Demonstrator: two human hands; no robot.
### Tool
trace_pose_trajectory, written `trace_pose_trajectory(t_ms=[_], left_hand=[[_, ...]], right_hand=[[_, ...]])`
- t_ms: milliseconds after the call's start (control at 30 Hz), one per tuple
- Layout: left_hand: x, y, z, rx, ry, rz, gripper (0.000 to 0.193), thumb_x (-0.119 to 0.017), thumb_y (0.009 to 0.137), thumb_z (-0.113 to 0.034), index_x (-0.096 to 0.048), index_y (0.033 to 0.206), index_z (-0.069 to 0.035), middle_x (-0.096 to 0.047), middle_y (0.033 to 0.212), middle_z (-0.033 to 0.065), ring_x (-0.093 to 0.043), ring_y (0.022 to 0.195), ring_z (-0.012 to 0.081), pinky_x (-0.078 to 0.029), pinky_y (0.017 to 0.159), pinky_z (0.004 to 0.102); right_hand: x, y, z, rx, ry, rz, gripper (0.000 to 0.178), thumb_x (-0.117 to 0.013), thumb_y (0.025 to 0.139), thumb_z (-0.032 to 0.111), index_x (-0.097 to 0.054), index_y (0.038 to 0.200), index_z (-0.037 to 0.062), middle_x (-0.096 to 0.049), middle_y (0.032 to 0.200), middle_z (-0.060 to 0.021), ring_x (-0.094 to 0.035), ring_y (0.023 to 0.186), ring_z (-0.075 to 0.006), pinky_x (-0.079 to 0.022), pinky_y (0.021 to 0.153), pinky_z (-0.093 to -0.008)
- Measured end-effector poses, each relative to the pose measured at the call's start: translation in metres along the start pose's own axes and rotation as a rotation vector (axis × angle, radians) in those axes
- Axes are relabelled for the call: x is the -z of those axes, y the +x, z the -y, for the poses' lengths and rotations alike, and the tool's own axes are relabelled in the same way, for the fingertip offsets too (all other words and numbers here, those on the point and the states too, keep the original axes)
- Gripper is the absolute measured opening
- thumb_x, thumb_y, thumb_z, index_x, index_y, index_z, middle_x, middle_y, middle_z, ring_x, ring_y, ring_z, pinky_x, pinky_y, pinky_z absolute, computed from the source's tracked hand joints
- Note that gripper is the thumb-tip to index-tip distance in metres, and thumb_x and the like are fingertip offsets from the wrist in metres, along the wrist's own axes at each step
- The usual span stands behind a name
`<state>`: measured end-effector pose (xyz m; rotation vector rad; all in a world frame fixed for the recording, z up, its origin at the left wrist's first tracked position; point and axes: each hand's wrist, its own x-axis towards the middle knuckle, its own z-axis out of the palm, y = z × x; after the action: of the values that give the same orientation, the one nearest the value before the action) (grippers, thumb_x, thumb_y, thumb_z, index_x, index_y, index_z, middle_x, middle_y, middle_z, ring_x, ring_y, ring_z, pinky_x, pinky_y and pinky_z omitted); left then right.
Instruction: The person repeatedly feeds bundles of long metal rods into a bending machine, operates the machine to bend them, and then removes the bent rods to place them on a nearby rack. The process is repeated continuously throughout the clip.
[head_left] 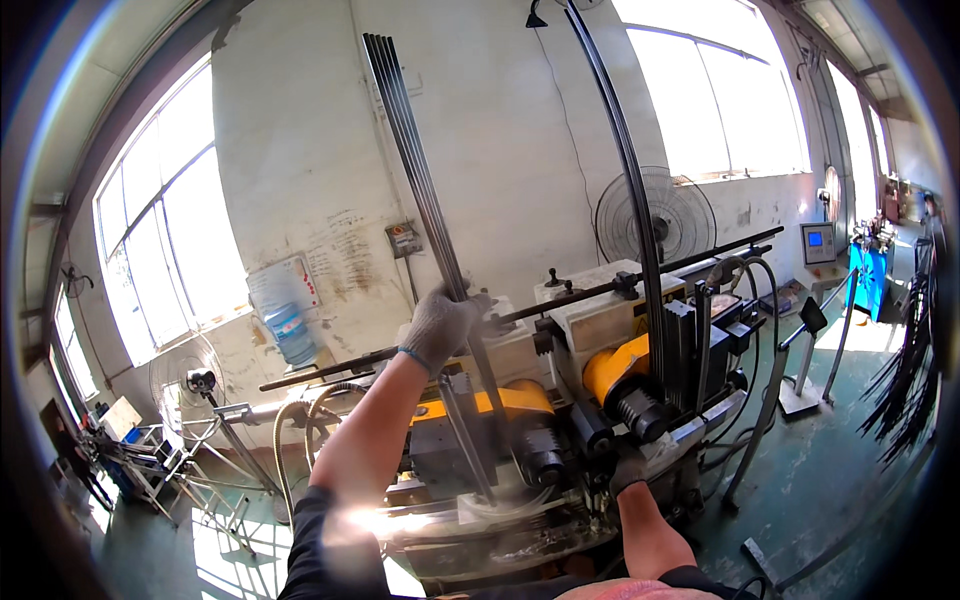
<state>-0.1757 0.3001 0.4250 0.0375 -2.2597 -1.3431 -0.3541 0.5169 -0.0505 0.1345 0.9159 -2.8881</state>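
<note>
My left hand (440, 328), in a light knitted glove, is raised and closed round a bundle of long, thin dark metal bars (420, 170). The bars stand nearly upright and lean a little to the left at the top; their lower part runs down toward the machine's front. Low at the right, my right hand (628, 468), in a dark-looking glove, is at the front of the machine (560, 400), below a black ribbed cylinder (640, 412). Shadow and machine parts hide its fingers. A second bundle of long dark bars (630, 160) stands upright in the machine's right side.
A horizontal black rod (700, 258) crosses behind both bundles. Yellow guards (612, 368) cover parts of the machine. Behind are a large fan (656, 215) and a blue water bottle (288, 332). Black strips (905, 350) hang at the far right. Hoses (285, 440) loop at the left.
</note>
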Motion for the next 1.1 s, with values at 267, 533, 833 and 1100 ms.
trace_pose_trajectory(t_ms=[267,533,833,1100], left_hand=[[-0.014,0.02,0.018,-0.051,-0.077,-0.121,0.052,-0.077,0.093,-0.023,-0.058,0.13,0.007,-0.068,0.098,0.0101,-0.07,0.081,0.0168,-0.053,0.067,0.0296],[-0.016,0.016,0.013,-0.04,-0.075,-0.137,0.05,-0.077,0.092,-0.022,-0.058,0.129,0.007,-0.068,0.097,0.0101,-0.07,0.081,0.0175,-0.054,0.067,0.0298],[-0.015,0.02,0.021,-0.08,0.051,-0.169,0.052,-0.075,0.092,-0.022,-0.057,0.129,0.009,-0.069,0.099,0.0141,-0.07,0.086,0.0177,-0.055,0.065,0.0287],[-0.014,0.031,0.027,-0.263,0.3,-0.221,0.05,-0.079,0.088,-0.026,-0.063,0.122,0.006,-0.072,0.088,0.0113,-0.067,0.078,0.0171,-0.054,0.071,0.0306]], right_hand=[[-0.033,-0.051,0.029,-0.154,-0.05,0.015,0.019,-0.07,0.089,0.015,-0.068,0.105,0.0061,-0.074,0.092,-0.0112,-0.073,0.078,-0.0256,-0.06,0.068,-0.0413],[-0.028,-0.043,0.026,-0.126,-0.054,-0.035,0.022,-0.069,0.091,0.016,-0.069,0.112,0.0102,-0.073,0.1,-0.0088,-0.072,0.081,-0.0264,-0.06,0.064,-0.0436],[-0.025,-0.046,0.026,-0.122,-0.016,0.061,0.015,-0.068,0.088,0.007,-0.067,0.103,0.008,-0.072,0.094,-0.009,-0.073,0.087,-0.0258,-0.061,0.076,-0.0385],[-0.031,-0.042,0.023,-0.089,0.09,0.068,0.019,-0.07,0.089,0.009,-0.067,0.107,0.0079,-0.07,0.098,-0.0068,-0.071,0.089,-0.0232,-0.06,0.08,-0.0374]])
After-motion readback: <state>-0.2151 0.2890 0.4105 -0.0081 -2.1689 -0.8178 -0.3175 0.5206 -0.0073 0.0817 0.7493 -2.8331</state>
